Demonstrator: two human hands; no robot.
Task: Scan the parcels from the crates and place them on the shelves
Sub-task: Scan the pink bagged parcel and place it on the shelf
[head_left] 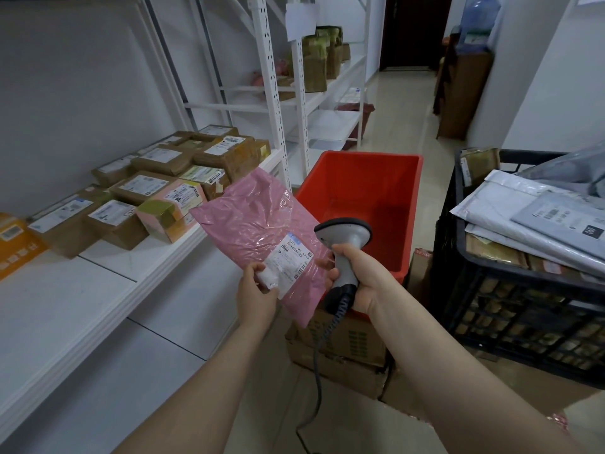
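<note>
Hands outstretched | left hand (257, 291) pinches pink parcel (252, 224) | right hand (360, 273) grips scanner (345, 234) upright

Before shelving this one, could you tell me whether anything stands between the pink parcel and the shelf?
Nothing visible does. The left hand holds the parcel just off the shelf; boxes sit farther back on it, and the right hand holds the scanner on the other side.
</note>
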